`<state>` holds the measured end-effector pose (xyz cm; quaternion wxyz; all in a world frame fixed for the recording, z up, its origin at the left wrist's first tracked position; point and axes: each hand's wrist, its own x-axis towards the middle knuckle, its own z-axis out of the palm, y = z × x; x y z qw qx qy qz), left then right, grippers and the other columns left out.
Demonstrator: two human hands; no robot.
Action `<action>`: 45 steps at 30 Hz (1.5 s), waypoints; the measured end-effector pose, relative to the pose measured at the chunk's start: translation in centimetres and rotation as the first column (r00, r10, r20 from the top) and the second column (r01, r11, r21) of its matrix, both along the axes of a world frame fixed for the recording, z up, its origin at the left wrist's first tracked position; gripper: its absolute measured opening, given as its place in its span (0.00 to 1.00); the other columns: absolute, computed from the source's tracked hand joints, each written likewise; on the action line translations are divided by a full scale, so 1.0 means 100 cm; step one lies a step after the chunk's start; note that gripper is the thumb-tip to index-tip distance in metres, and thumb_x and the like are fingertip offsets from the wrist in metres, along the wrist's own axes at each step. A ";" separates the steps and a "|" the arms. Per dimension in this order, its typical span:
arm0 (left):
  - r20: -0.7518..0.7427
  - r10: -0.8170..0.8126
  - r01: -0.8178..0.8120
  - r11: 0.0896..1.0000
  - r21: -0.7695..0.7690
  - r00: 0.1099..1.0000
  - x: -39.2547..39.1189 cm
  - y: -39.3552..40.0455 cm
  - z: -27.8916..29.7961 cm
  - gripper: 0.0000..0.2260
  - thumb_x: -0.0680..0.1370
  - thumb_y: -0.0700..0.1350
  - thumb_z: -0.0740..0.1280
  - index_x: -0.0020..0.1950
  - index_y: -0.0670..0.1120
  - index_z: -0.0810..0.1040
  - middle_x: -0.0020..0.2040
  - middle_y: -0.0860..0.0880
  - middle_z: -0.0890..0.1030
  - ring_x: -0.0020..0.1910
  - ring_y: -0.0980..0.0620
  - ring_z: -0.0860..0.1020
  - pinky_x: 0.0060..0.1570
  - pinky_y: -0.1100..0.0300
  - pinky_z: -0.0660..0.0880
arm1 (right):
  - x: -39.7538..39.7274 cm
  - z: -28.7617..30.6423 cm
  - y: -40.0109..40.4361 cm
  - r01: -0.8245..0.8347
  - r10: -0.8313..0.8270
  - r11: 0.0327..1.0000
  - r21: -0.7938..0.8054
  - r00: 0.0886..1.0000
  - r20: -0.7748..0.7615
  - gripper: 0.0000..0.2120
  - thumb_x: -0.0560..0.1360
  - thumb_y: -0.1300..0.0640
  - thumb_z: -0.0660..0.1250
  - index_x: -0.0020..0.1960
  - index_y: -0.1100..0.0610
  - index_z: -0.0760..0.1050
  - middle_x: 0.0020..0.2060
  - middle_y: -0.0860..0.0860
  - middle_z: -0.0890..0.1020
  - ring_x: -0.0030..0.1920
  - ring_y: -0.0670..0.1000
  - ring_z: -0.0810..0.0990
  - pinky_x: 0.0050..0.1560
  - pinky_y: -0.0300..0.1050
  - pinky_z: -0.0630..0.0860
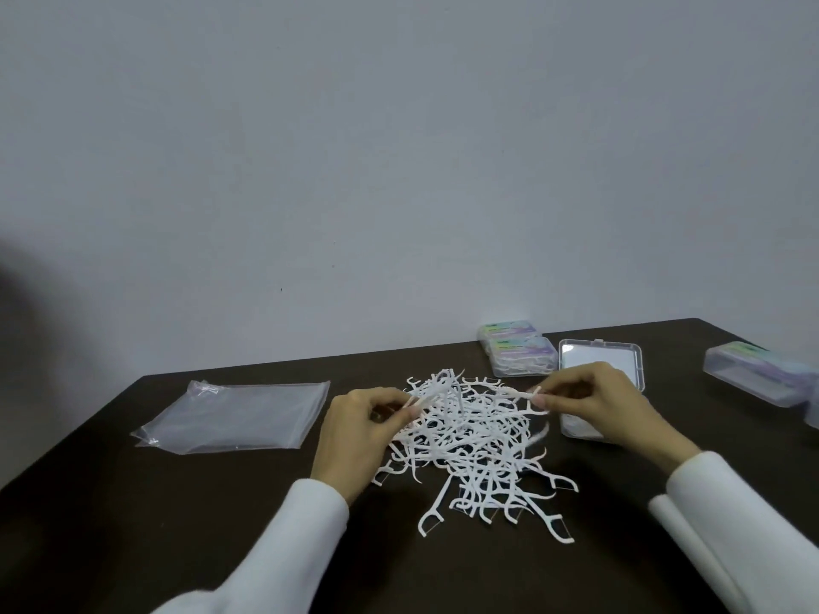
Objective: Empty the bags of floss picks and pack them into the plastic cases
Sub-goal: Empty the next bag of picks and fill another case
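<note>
White sleeves (pixel 283 538) enter from the near edge of the dark table (pixel 133 525). Beyond them, a loose pile of floss picks (pixel 474 445) lies at centre, its nearest picks splayed toward the viewer. Left hand (pixel 354 432) pinches several picks at the pile's left side with curled fingers; right hand (pixel 598 401) pinches a single pick (pixel 518 393) between thumb and fingertips at the pile's upper right. Emptied bags (pixel 235 414), flat and clear, lie to the left, apart from the pile. Open case (pixel 600 361) sits behind and partly under the right hand, lid raised. Two closed cases (pixel 518 352) stand at the far edge; another case (pixel 753 374) lies far right. Judged handling: picks are light, stiff, thin and prone to interlock; each is best taken by its straight handle, sparing the floss bow, and drawn out lengthwise.
</note>
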<state>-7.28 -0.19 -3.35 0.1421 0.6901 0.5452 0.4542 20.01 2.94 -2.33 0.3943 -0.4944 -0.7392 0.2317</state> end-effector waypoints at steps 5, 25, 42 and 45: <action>0.047 -0.032 0.032 0.999 -0.001 0.998 0.019 0.008 0.005 0.03 0.71 0.50 0.73 0.43 0.53 0.84 0.36 0.58 0.83 0.38 0.60 0.79 0.43 0.58 0.77 | 0.022 0.002 0.001 0.078 -0.079 0.997 -0.007 0.990 -0.118 0.05 0.66 0.58 0.75 0.37 0.49 0.82 0.33 0.44 0.84 0.36 0.39 0.81 0.39 0.25 0.73; 0.398 -0.313 0.381 0.919 -0.101 0.862 0.117 0.048 0.015 0.06 0.72 0.43 0.72 0.46 0.42 0.84 0.40 0.48 0.84 0.38 0.55 0.80 0.39 0.68 0.75 | 0.071 -0.010 0.010 0.301 -0.299 0.953 0.014 0.936 0.186 0.11 0.70 0.52 0.72 0.49 0.40 0.75 0.57 0.46 0.78 0.54 0.45 0.75 0.63 0.53 0.72; 0.336 -0.367 0.425 0.898 -0.114 0.867 0.151 0.061 0.008 0.03 0.72 0.42 0.73 0.44 0.46 0.85 0.36 0.53 0.84 0.35 0.61 0.79 0.38 0.70 0.73 | 0.051 -0.004 0.006 0.068 -0.089 0.995 -0.068 0.918 -0.387 0.10 0.73 0.61 0.68 0.53 0.58 0.77 0.43 0.54 0.84 0.43 0.50 0.84 0.44 0.39 0.80; 0.314 -0.353 0.413 0.899 -0.149 0.881 0.144 0.064 0.008 0.02 0.72 0.43 0.73 0.44 0.47 0.85 0.37 0.52 0.83 0.35 0.60 0.78 0.37 0.71 0.73 | 0.055 -0.001 0.004 0.134 -0.131 0.991 -0.022 0.904 -0.407 0.10 0.70 0.61 0.70 0.51 0.55 0.78 0.38 0.51 0.85 0.38 0.47 0.84 0.40 0.34 0.78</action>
